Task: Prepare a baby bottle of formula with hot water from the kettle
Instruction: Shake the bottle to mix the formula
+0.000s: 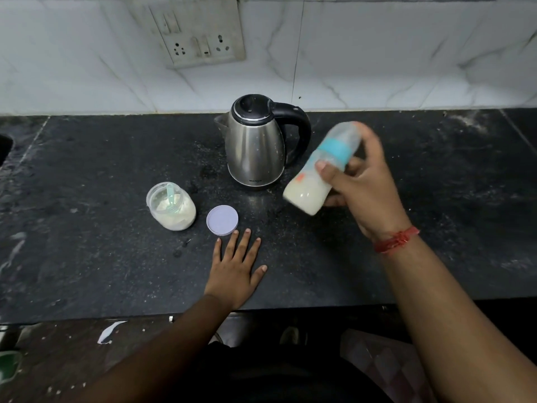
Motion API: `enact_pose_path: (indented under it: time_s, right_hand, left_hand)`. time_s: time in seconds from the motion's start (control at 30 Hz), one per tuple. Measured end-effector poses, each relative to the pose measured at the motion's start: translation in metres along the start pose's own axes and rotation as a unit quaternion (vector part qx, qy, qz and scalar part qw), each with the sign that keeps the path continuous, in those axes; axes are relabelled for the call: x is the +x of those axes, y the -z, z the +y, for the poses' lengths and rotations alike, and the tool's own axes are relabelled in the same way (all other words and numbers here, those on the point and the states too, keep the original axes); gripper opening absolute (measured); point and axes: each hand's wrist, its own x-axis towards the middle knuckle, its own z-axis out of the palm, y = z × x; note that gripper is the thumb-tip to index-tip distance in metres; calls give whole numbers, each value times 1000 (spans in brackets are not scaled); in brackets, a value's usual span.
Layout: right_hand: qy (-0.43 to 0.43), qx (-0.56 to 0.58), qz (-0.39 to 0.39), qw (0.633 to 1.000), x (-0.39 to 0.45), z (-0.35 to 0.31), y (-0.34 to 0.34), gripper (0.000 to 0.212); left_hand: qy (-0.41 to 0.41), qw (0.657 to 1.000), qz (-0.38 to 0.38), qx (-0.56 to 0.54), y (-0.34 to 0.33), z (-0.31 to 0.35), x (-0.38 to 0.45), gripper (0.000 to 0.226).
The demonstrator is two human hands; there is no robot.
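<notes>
The right hand point(363, 184) grips the baby bottle point(321, 170) above the desk point(87, 170), tilted, just right of the kettle point(255, 144); its teal collar and cap are on and milky formula fills the lower part. The bottle is blurred, so it is probably being shaken. The left hand point(235, 269) rests flat with fingers spread, holding nothing, fingertips just beside the lid point(222, 220). Water and powder seem added; the open formula jar point(171, 206) remains to be closed
</notes>
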Motion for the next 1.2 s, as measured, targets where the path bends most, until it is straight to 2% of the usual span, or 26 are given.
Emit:
enact_pose_path:
  time_s: [0.07,0.1,0.2,0.23,0.33,0.37,0.43,0.47,0.5,0.57,0.6,0.63,0.7,0.73,0.77,0.83,0.87,0.9,0.97,1.0,1.03,1.1,1.13,1.17,1.2]
  right_hand:
    - [14,53,76,996,-1,2,2,67]
    - [12,56,84,995,-2,2,1,68]
    - [-20,-40,-46,998,-5,9,-1,78]
    - [-23,-44,-48,998,-7,10,-1,79]
    - [-3,28,58,998,-8,11,1,73]
    - [-8,25,50,998,-8,9,-1,74]
    - [-19,-71,-62,995,-10,12,-1,81]
    - [-19,-107,-86,990,-11,13,-1,83]
    - [-21,-104,-65,992,-10,14,0,81]
    - [-17,-9,43,999,-9,13,2,72]
    - [-14,9,68,998,-7,16,5,71]
    - [-20,-4,55,998,-7,14,4,73]
    - [-32,-111,-77,990,-10,18,3,79]
    - [-34,-140,-99,985,-11,19,3,80]
    - [-34,-135,-83,987,-11,21,3,79]
    - [-32,-35,19,999,-11,20,0,72]
    - [-31,-1,44,999,-10,22,0,71]
    - [-43,8,36,998,-11,22,-2,71]
    - [-72,-42,-78,993,-16,27,-5,73]
    - [-74,-57,-108,990,-18,29,-4,73]
    - [-70,-50,-99,991,-18,29,-4,71]
    - [-58,20,4,998,-17,27,-5,63]
    - [-50,35,31,998,-14,30,-2,62]
    - [-49,34,25,998,-13,29,-3,64]
    - [-56,3,-25,998,-13,30,-3,67]
  left_hand:
    - [2,1000,-1,-4,1,1,1,70]
    - [2,1000,-2,-5,0,1,1,70]
    - [3,1000,-1,-7,-1,0,0,71]
    - [3,1000,-1,-7,-1,-1,0,70]
    - [4,1000,-3,-6,0,0,0,70]
    - [3,1000,-2,-7,0,1,1,70]
    - [2,1000,3,-8,-1,0,1,70]
    - [4,1000,2,-9,-2,-1,0,70]
    - [5,1000,0,-9,-1,-1,0,70]
    - [6,1000,-4,-7,0,-1,0,70]
    - [6,1000,-5,-5,0,0,1,70]
    - [5,1000,-5,-6,-1,0,1,70]
    - [4,1000,-2,-9,-1,-1,0,70]
    - [4,1000,-2,-8,-1,-1,1,70]
    - [4,1000,-2,-5,-1,-1,1,70]
    - [6,1000,-3,-2,-1,-1,0,70]
    - [5,1000,-2,-2,0,0,1,70]
    - [5,1000,-2,-3,0,0,1,70]
    - [3,1000,-2,-6,-1,-1,1,70]
    - [1,1000,0,-6,-2,-1,1,70]
    - [1,1000,2,-4,-2,-2,1,70]
    - [2,1000,7,-5,-2,-1,2,70]
    - [1,1000,10,-6,-2,-1,2,70]
    - [0,1000,12,-5,-3,-1,2,70]
    - [-1,1000,11,-2,-4,-1,2,70]
